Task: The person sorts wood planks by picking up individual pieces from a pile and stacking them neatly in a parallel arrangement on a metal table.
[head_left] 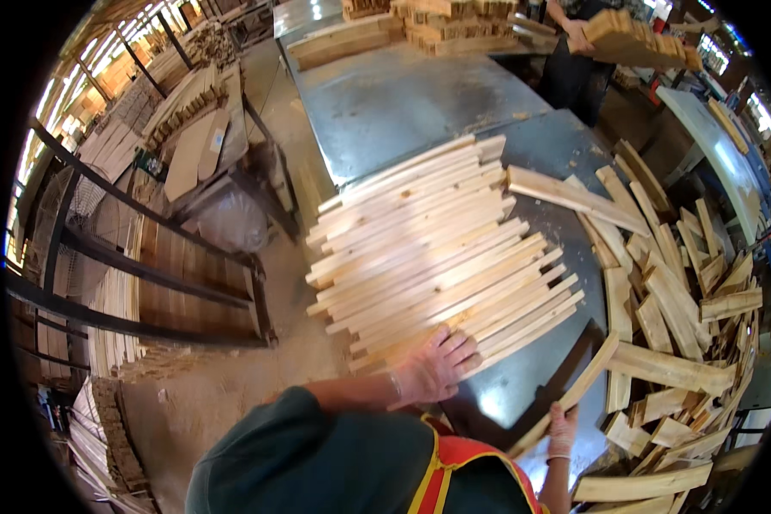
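Many pale wooden strips (420, 240) lie side by side on the metal table, their ends uneven. My left hand (437, 364) rests on the nearest strips with its fingers stretched out. In my right hand (562, 431) is a wooden slat (584, 377), held slanting over the near right part of the table. Its upper end comes close to a loose board (672, 368) at the edge of the jumbled heap. My body hides the slat's lower end.
A heap of loose wood pieces (677, 300) covers the right side. Stacked wood (454, 26) stands at the far end of the metal table (385, 111). At the far right another person (578, 51) holds a bundle of boards (642, 38). A dark metal rack (146, 274) stands left.
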`<act>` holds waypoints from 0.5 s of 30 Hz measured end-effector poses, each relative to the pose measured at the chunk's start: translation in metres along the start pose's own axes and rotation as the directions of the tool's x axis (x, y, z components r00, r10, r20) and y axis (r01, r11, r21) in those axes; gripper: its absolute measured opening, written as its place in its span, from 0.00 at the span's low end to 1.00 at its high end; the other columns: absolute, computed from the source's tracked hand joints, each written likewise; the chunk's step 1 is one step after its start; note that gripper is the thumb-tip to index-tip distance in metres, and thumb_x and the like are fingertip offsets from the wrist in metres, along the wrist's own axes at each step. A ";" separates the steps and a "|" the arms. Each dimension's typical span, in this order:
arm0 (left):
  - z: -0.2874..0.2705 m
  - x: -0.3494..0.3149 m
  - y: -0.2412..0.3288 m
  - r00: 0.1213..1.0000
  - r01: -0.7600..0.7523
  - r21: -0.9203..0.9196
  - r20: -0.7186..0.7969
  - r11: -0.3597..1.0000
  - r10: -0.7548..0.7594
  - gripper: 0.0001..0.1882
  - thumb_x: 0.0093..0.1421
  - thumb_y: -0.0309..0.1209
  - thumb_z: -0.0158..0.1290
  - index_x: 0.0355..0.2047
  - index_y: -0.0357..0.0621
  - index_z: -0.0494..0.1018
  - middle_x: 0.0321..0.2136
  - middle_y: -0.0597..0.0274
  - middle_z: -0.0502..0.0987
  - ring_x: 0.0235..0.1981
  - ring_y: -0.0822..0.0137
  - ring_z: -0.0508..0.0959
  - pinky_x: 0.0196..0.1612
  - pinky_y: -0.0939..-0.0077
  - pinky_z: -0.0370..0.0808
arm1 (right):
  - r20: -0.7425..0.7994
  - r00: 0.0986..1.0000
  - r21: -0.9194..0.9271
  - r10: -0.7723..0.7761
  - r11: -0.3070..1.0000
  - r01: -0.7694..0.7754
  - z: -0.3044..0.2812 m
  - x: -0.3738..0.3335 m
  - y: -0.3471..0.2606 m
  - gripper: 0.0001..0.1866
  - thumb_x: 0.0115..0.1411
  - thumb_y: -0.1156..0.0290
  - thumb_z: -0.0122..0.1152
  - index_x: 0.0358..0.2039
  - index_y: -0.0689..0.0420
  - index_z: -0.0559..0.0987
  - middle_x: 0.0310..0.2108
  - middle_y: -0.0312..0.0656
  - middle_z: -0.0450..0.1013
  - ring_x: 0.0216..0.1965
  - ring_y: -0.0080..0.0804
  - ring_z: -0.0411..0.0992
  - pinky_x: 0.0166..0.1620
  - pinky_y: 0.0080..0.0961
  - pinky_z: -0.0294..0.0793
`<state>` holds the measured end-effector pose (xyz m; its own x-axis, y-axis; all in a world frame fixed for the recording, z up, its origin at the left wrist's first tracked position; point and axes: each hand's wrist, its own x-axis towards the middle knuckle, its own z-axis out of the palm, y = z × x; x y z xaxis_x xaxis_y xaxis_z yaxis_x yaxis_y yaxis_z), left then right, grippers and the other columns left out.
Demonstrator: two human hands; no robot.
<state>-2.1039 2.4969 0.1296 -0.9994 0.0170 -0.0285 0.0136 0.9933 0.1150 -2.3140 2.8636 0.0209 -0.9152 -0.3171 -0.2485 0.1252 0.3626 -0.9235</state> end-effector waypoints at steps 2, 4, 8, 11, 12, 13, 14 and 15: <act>0.010 -0.001 -0.001 0.998 0.018 -0.097 0.056 0.995 -0.013 0.42 0.60 0.56 0.56 0.70 0.51 0.63 0.70 0.56 0.64 0.72 0.55 0.58 0.74 0.41 0.47 | 0.090 0.947 0.333 0.307 0.887 -0.319 0.062 0.007 -0.022 0.36 0.68 0.54 0.66 0.68 0.60 0.66 0.49 0.45 0.77 0.46 0.38 0.74 0.52 0.35 0.77; 0.002 0.011 0.003 0.998 0.039 -0.188 0.063 0.981 -0.028 0.45 0.56 0.59 0.60 0.68 0.50 0.65 0.68 0.54 0.65 0.71 0.54 0.61 0.72 0.42 0.51 | 0.409 0.883 -0.411 0.231 0.911 -0.048 0.111 0.017 -0.048 0.37 0.69 0.48 0.59 0.68 0.62 0.65 0.52 0.50 0.77 0.50 0.45 0.74 0.57 0.37 0.75; -0.003 0.026 0.004 0.972 -0.144 -0.329 -0.224 0.933 0.071 0.48 0.47 0.57 0.68 0.63 0.45 0.68 0.58 0.52 0.71 0.64 0.52 0.67 0.69 0.39 0.58 | 0.434 0.895 -0.258 0.105 0.966 0.012 0.180 0.003 -0.074 0.30 0.69 0.51 0.57 0.61 0.63 0.72 0.47 0.51 0.79 0.50 0.45 0.77 0.54 0.39 0.77; 0.074 0.023 0.017 0.985 -0.170 -0.103 -0.034 0.980 0.168 0.37 0.61 0.53 0.54 0.64 0.45 0.65 0.61 0.54 0.69 0.65 0.50 0.67 0.71 0.37 0.56 | 0.362 0.874 0.250 0.324 0.870 -0.425 0.175 -0.004 -0.133 0.28 0.68 0.52 0.61 0.58 0.63 0.76 0.42 0.45 0.82 0.40 0.36 0.80 0.43 0.34 0.83; 0.090 0.032 0.004 0.976 -0.203 0.080 0.099 0.976 0.195 0.32 0.64 0.51 0.50 0.62 0.46 0.64 0.60 0.55 0.68 0.63 0.51 0.67 0.71 0.39 0.57 | 0.386 0.830 0.188 0.403 0.846 -0.499 0.172 0.000 -0.154 0.32 0.66 0.52 0.64 0.62 0.61 0.72 0.46 0.45 0.81 0.39 0.36 0.80 0.42 0.33 0.83; 0.093 0.043 -0.008 0.946 -0.285 0.247 0.227 0.926 0.231 0.27 0.67 0.49 0.45 0.60 0.47 0.63 0.59 0.56 0.66 0.62 0.52 0.66 0.70 0.40 0.58 | 0.400 0.808 0.116 0.433 0.850 -0.513 0.174 0.005 -0.160 0.32 0.66 0.53 0.65 0.62 0.61 0.72 0.46 0.45 0.81 0.39 0.35 0.80 0.42 0.32 0.83; 0.096 0.047 -0.026 0.947 -0.317 0.426 0.181 0.847 0.264 0.21 0.68 0.47 0.44 0.54 0.48 0.63 0.53 0.58 0.65 0.57 0.54 0.66 0.68 0.44 0.60 | 0.413 0.804 0.041 0.428 0.873 -0.485 0.183 0.017 -0.161 0.32 0.65 0.53 0.66 0.62 0.62 0.72 0.46 0.45 0.81 0.39 0.35 0.80 0.42 0.32 0.83; 0.084 0.044 -0.038 0.945 -0.322 0.578 0.147 0.750 0.293 0.16 0.69 0.45 0.42 0.49 0.49 0.62 0.47 0.59 0.64 0.52 0.56 0.67 0.66 0.48 0.63 | 0.437 0.790 -0.045 0.430 0.888 -0.458 0.192 0.026 -0.159 0.33 0.65 0.53 0.67 0.62 0.62 0.72 0.46 0.44 0.81 0.39 0.34 0.80 0.41 0.31 0.83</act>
<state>-2.1456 2.4695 0.0408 -0.9358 0.3238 -0.1392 0.3498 0.8053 -0.4787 -2.2845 2.6294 0.1056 -0.5016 -0.4776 -0.7213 0.5133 0.5069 -0.6925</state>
